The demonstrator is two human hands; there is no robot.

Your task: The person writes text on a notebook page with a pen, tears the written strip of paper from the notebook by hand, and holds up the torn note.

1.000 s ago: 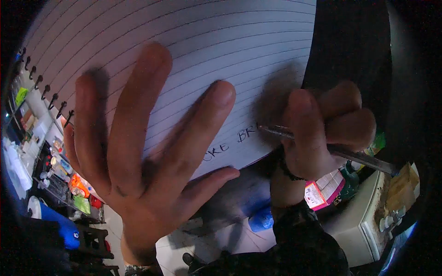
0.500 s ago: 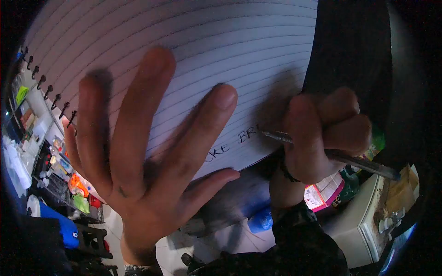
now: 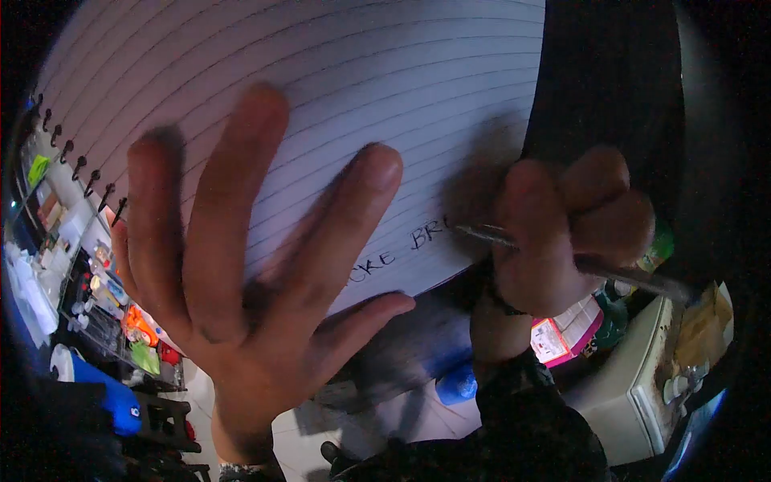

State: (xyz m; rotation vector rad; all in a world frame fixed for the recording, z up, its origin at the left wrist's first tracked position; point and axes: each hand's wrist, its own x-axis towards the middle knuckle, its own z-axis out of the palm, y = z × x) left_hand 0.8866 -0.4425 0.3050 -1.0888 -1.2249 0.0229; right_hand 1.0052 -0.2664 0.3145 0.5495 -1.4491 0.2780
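A lined spiral notebook page (image 3: 385, 56) fills the upper part of the view, its black wire loops along the left edge. My left hand (image 3: 249, 281) lies on the page with fingers spread and holds nothing. In my right hand (image 3: 562, 241) is a pen (image 3: 634, 278), gripped between thumb and fingers, its tip pointing left at the end of a line of handwriting. The dark capital letters (image 3: 426, 234) read "CKE BRI", with the start of the line hidden behind my left hand.
A dark surface (image 3: 610, 72) lies right of the page. At lower right stands a white fridge-like appliance (image 3: 618, 402) with brown paper on top. A blue container (image 3: 456, 386) is on the tiled floor. Cluttered shelving (image 3: 104, 297) and a blue item (image 3: 104, 394) fill the left side.
The page and my left hand have shifted slightly left in view. My right hand still grips the pen, its tip now a little farther from the last letter.
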